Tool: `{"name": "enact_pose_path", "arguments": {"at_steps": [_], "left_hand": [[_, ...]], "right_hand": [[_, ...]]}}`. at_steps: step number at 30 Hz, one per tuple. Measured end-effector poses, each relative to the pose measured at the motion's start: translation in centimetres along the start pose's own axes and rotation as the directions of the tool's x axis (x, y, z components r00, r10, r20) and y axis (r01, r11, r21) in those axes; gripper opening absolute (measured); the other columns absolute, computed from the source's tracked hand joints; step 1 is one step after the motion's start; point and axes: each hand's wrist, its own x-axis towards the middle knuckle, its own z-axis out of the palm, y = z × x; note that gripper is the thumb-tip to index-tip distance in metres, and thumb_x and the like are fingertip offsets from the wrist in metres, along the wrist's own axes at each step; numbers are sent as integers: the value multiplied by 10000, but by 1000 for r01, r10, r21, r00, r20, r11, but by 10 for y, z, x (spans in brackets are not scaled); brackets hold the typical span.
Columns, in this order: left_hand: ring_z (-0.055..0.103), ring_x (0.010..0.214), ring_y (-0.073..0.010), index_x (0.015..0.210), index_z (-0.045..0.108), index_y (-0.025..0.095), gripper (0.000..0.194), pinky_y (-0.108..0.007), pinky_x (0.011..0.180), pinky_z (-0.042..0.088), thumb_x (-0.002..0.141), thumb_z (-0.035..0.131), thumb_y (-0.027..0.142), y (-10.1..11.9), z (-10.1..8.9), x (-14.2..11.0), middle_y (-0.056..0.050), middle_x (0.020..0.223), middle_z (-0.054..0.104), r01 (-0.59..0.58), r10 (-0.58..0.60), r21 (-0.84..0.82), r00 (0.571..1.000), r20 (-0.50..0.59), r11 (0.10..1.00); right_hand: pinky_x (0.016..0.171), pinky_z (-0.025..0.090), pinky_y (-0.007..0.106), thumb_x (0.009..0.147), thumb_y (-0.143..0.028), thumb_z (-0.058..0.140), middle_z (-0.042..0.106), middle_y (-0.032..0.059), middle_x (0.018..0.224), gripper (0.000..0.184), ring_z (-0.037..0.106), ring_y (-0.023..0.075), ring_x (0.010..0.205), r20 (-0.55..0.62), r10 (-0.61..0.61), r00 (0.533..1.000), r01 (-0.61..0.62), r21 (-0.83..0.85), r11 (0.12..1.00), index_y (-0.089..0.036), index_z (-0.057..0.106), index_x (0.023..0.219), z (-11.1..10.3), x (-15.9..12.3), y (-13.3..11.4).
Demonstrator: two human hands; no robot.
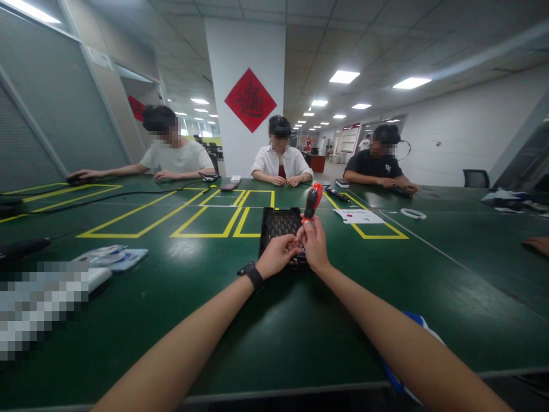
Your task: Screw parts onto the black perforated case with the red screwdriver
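Note:
My right hand (314,245) is closed around a screwdriver (314,200) with a red and black handle, held upright with its handle pointing up. My left hand (278,253), with a dark watch on the wrist, has its fingers pinched together close to the right fingers. Whatever lies between those left fingertips is too small or hidden to make out. Beneath both hands sits an open black case (266,224) whose raised lid has a bumpy dark lining. The hands cover most of the case's lower half.
Yellow tape outlines mark the green table (206,332). A paper sheet (359,216) and a white ring (413,214) lie to the right. Plastic packets (114,257) lie at left, a blue-white packet (397,372) by my right forearm. Three people sit across the table.

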Motion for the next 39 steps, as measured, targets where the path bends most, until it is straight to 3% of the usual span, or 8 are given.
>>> {"name": "enact_pose_path", "arguments": {"at_steps": [15,19,22,24,28,32,36,39], "left_hand": [[535,637,-114,750,595,143,95,-213,616,396,765,551,227,7,1,-1,-5,696,616,10,-7,47,997,-73,999],[571,721,-129,838,596,158,159,-226,680,413,830,457,234,28,-11,-2,-20,792,645,0,10,43,975,-220,999],[578,725,-122,893,553,167,192,-225,694,416,866,386,258,34,-32,1,-10,772,639,12,9,57,933,-360,998],[570,675,-116,912,528,171,218,-228,687,418,882,339,276,23,-48,4,1,717,623,84,-35,97,902,-430,992],[574,682,-150,905,533,165,297,-252,663,418,891,253,262,-29,-69,3,-31,718,616,408,-235,254,825,-514,877],[590,881,-203,850,580,144,318,-277,744,418,868,272,218,-75,-71,-4,-117,891,646,604,-457,413,792,-405,681],[610,891,-240,909,598,126,332,-300,711,435,858,310,281,-87,-66,-8,-170,931,651,675,-596,496,729,-337,545],[617,880,-270,953,603,128,359,-336,694,446,851,310,309,-85,-65,-9,-183,966,645,673,-614,570,715,-334,472]], "right_hand": [[405,283,182,849,-440,375,515,-32,646,318,339,51,414,-37,-5,999,7,40,999,-204,469,1039,5,0,-13],[402,254,204,870,-432,318,542,9,822,334,314,41,420,-103,-81,991,87,57,995,-217,487,1061,6,3,-31],[399,218,208,874,-425,305,521,1,775,316,293,48,425,-183,-110,977,120,45,992,-211,488,1019,3,7,-34],[402,214,202,872,-426,310,487,-16,680,301,290,56,431,-224,-91,970,101,35,994,-198,482,965,-1,11,-30],[408,236,183,860,-417,351,434,-41,575,265,326,64,442,-198,-37,979,48,50,998,-184,467,905,-11,20,-17],[382,235,179,843,-411,392,445,-54,544,248,317,57,399,-134,-25,991,30,40,999,-182,476,892,-16,24,-9],[392,274,170,832,-415,408,464,-51,541,264,350,53,401,-138,-29,990,28,-9,1000,-169,496,869,-19,32,-4],[423,342,172,838,-440,374,521,-29,605,314,430,64,442,-101,22,995,-32,-102,994,-163,506,906,-26,47,-2]]}}
